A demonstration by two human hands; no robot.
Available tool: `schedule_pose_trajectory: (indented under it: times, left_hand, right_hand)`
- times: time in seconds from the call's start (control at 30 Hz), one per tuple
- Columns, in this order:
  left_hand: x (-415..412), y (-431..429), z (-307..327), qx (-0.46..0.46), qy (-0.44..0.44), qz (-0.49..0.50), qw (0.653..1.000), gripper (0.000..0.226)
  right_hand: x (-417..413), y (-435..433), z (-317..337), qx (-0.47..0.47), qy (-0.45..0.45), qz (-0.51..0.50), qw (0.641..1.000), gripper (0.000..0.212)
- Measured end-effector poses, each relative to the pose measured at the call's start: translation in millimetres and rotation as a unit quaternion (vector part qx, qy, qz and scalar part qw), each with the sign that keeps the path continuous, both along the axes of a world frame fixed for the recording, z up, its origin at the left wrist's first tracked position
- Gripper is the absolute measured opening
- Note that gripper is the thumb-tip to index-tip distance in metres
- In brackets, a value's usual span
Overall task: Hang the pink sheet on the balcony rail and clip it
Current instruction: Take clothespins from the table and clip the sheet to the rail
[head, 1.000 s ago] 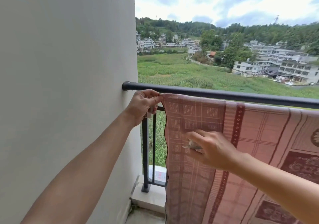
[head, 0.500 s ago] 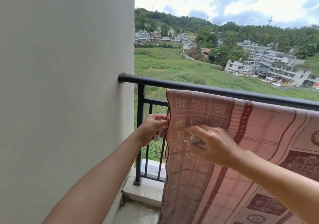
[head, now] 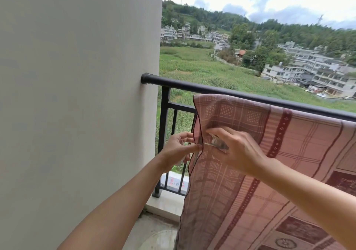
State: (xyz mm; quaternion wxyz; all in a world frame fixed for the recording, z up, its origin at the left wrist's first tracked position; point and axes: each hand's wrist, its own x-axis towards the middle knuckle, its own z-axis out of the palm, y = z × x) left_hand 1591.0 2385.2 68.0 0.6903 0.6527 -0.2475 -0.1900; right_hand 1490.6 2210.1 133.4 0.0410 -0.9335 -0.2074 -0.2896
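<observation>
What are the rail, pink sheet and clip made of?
The rail: likely metal, matte dark coating, tubular with a wall bracket. The pink sheet: woven fabric, drapes softly, checked pattern. The clip: seemingly clear plastic, glossy; mostly hidden by the right hand.

Place: we're on an upper-floor home balcony | evidence: we see a dark metal rail point(head: 177, 84) fixed to a plain wall point(head: 77, 95), a pink sheet point(head: 289, 143) draped over it | beyond: we overlook fields point(head: 192, 65), houses point(head: 317, 72), wooded hills point(head: 212, 16)
</observation>
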Motion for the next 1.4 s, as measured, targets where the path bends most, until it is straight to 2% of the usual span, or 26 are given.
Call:
schedule_pose_trajectory:
  times: [0.1,0.3,0.57,0.63,0.77,0.93,1.07,1.17,1.27,1.4]
  left_hand:
    - [-1.2,-4.6,-4.2,-0.007,-0.027,0.032,0.999,0.034]
    - [-0.8,6.4,-10.5,-0.025,0.026,-0.022,0.999,0.039]
    - [11.7,-5.5,-7.3,-0.049,0.089,-0.023,0.995,0.046]
    - [14.1,-8.0,-7.3,-0.045,0.094,-0.023,0.994,0.038]
    - [13.6,-9.2,-10.0,-0.065,0.067,0.022,0.995,0.015]
    - [20.1,-5.6,-20.8,-0.102,0.049,0.126,0.986,0.023]
    - [20.7,-6.8,-24.2,-0.107,0.041,0.137,0.984,0.020]
    - [19.2,-6.2,-26.1,-0.091,0.028,0.129,0.987,0.015]
    - [19.5,-3.1,-28.0,-0.088,0.032,0.139,0.986,0.022]
    - [17.8,-2.3,-27.8,-0.083,0.021,0.132,0.987,0.021]
  right_hand:
    - [2.2,2.9,3.4,0.001,0.000,0.001,1.000,0.045]
    - [7.1,12.9,8.7,-0.002,0.007,-0.006,1.000,0.042]
    - [18.2,33.0,25.8,0.001,0.075,-0.037,0.997,0.044]
    - [19.8,34.7,31.0,0.002,0.090,-0.044,0.995,0.044]
    - [23.3,38.2,40.8,0.019,0.116,-0.046,0.992,0.043]
    - [37.4,58.3,60.7,0.068,0.151,-0.014,0.986,0.039]
    - [56.1,83.9,80.1,0.095,0.169,0.002,0.981,0.036]
    - [73.3,98.2,84.4,0.030,0.206,-0.003,0.978,0.029]
    - [85.4,100.3,84.7,-0.055,0.232,-0.037,0.970,0.029]
    - [94.0,90.6,87.3,-0.086,0.258,-0.066,0.960,0.024]
